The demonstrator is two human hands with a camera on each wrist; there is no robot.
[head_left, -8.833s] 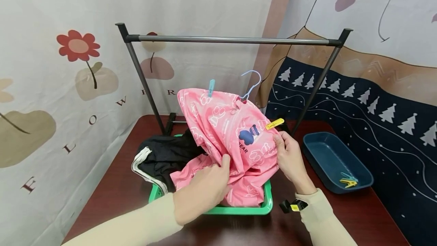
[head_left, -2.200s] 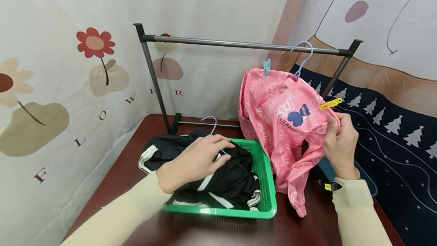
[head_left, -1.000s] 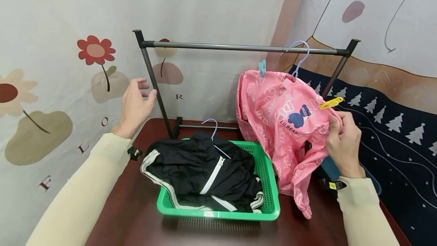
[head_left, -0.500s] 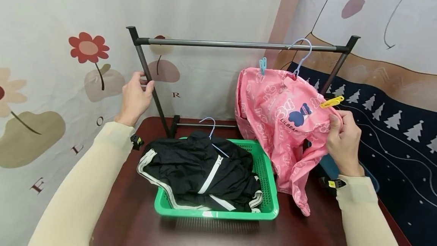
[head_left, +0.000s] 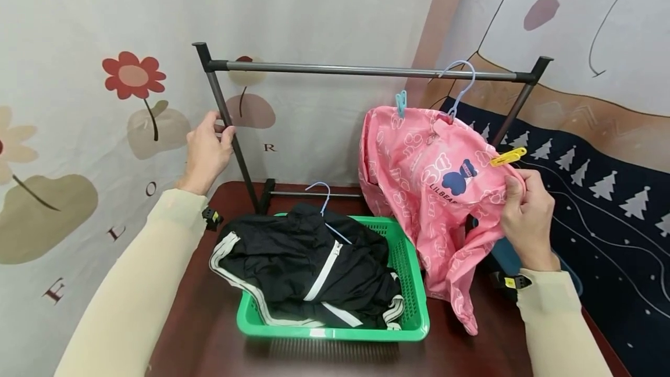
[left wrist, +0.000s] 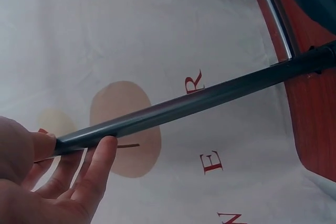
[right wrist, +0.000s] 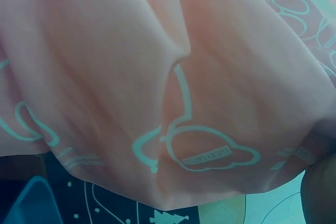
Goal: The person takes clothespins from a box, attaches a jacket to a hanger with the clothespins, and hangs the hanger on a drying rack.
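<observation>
On the left, my left hand (head_left: 206, 153) holds the slanted left post (head_left: 242, 159) of a metal clothes rack, thumb on one side and fingers on the other. The left wrist view shows this post (left wrist: 194, 100) running away from the fingers. At the right, a pink printed jacket (head_left: 413, 156) hangs from the rail (head_left: 335, 68) on a pale blue hanger (head_left: 464, 92). My right hand (head_left: 528, 220) pinches the jacket's edge just below a yellow clothespin (head_left: 509, 156). A blue clothespin (head_left: 401, 103) sits on its other shoulder. Pink cloth (right wrist: 226, 98) fills most of the right wrist view.
A green basket (head_left: 335, 333) on the dark red table (head_left: 209, 342) holds a black jacket (head_left: 277, 255) with white trim. From its collar rises another pale blue hanger (head_left: 325, 194). A blue tray (head_left: 505, 255) stands partly hidden behind the pink jacket and right hand.
The pink jacket has gone from above the basket to the rail's right end. My left hand has left the basket and taken hold of the left post. The right hand still pinches the jacket.
</observation>
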